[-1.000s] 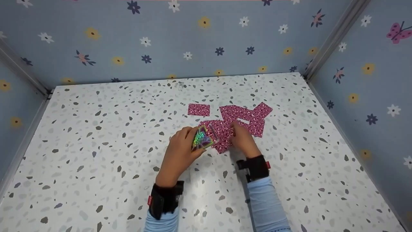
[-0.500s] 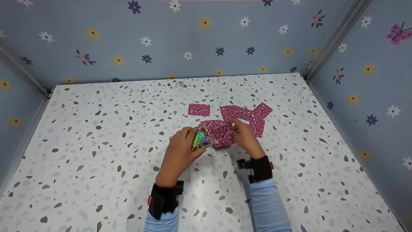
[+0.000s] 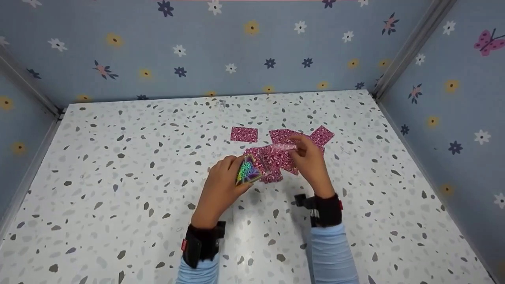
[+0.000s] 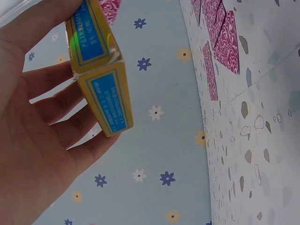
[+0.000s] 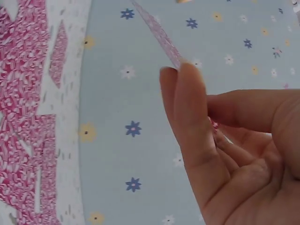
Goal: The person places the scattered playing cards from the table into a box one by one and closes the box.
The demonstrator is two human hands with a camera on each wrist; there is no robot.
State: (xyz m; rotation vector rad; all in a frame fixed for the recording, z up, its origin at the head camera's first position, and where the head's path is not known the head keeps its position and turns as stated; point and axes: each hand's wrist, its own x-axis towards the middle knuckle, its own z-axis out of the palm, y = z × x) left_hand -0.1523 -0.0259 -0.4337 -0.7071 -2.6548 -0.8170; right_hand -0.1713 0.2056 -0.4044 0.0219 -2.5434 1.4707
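Note:
My left hand [image 3: 220, 185] grips a small card box with a shiny, iridescent face [image 3: 248, 170]. The left wrist view shows its yellow edges with blue printed panels [image 4: 110, 101], the thumb on top and fingers behind. A clear flap seems to stand at the box's right end. Between thumb and fingers, my right hand [image 3: 313, 165] pinches a playing card [image 3: 284, 146], tilted nearly edge-on and raised above the others. The right wrist view has that card [image 5: 159, 33] jutting from the fingertips. Beneath both hands lie overlapping pink-patterned playing cards [image 3: 272, 159], partly hidden.
A lone pink card [image 3: 244, 134] lies apart, behind the spread. Another card [image 3: 322, 135] sits at the spread's far right. The speckled white table [image 3: 130, 189] meets flowered blue panels [image 3: 205, 75] at the back and sides.
My right hand has lifted a card off the spread and moved slightly right. Cards beneath it have shifted, some sliding rightward. The left hand with the card box stays in place.

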